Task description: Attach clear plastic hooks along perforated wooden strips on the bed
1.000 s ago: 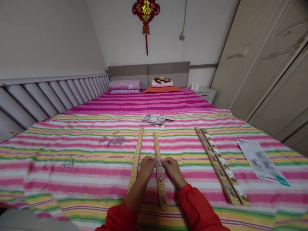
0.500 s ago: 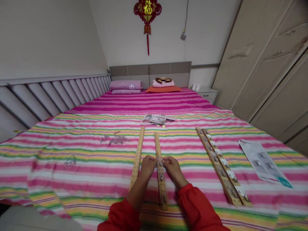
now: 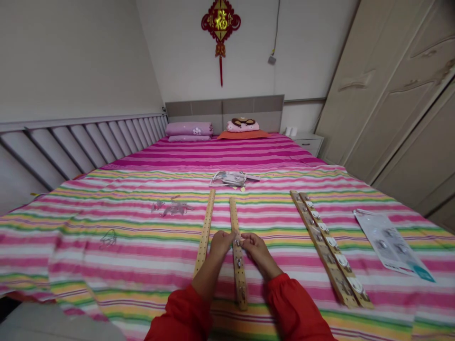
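Observation:
Two perforated wooden strips lie side by side on the striped bedspread (image 3: 106, 213) in front of me. My left hand (image 3: 219, 242) and my right hand (image 3: 254, 245) meet over the right strip (image 3: 237, 255), fingers pinched together on a small clear hook piece (image 3: 237, 241) at its middle. That strip carries small hooks nearer to me. The left strip (image 3: 206, 229) is bare and lies just outside my left wrist. Both sleeves are red.
Two more wooden strips fitted with round hooks (image 3: 329, 244) lie to the right, beside a printed plastic package (image 3: 391, 244). Loose clear hooks (image 3: 172, 207) lie at the left, an opened packet (image 3: 231, 178) further back. Pillows, a slatted rail and a wardrobe surround the bed.
The view has tilted down and shifted slightly; my hands stay pinched together over the same spot on the right strip.

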